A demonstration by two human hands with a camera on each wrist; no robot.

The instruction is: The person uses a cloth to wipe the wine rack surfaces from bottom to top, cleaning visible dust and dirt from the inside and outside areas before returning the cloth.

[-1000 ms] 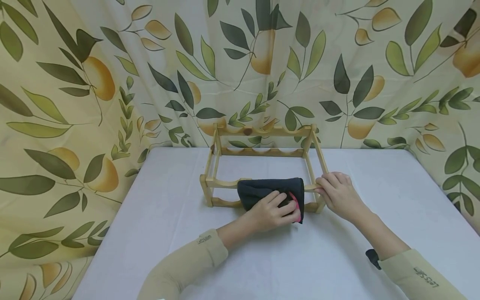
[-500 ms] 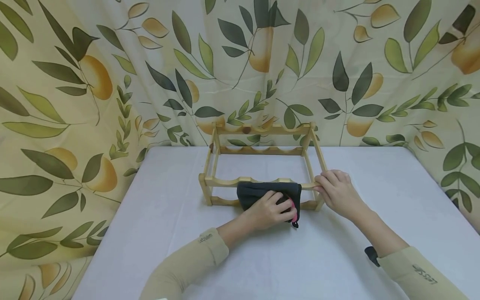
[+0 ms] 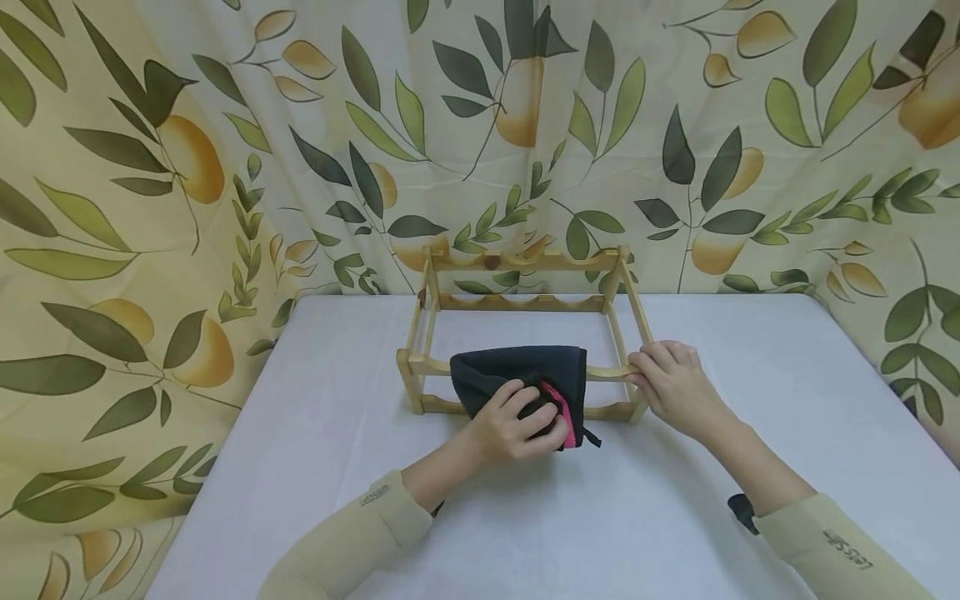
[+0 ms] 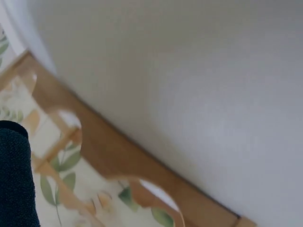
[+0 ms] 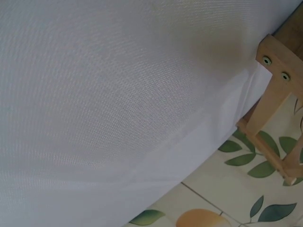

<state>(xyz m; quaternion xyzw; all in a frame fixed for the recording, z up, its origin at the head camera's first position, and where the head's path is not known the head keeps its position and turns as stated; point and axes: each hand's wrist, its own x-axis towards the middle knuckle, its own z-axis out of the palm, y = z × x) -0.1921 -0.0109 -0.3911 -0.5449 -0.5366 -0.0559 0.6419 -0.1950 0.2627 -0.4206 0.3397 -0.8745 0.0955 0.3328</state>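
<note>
Head view: the left hand (image 3: 517, 427) grips a dark cloth (image 3: 540, 362) before the front rail (image 3: 607, 374) of the wooden rack (image 3: 525, 305), by the table (image 3: 337, 392)'s far edge; the right hand (image 3: 669, 379) holds the rail's right end. Firm bracing there should stop sliding.

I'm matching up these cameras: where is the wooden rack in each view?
Head: wooden rack at centre, partly behind the dark cloth item.
Left wrist: runs diagonally from the upper left to the bottom edge.
Right wrist: partly visible, cut off by the right edge.
Shared landmark: leaf-patterned curtain.
</note>
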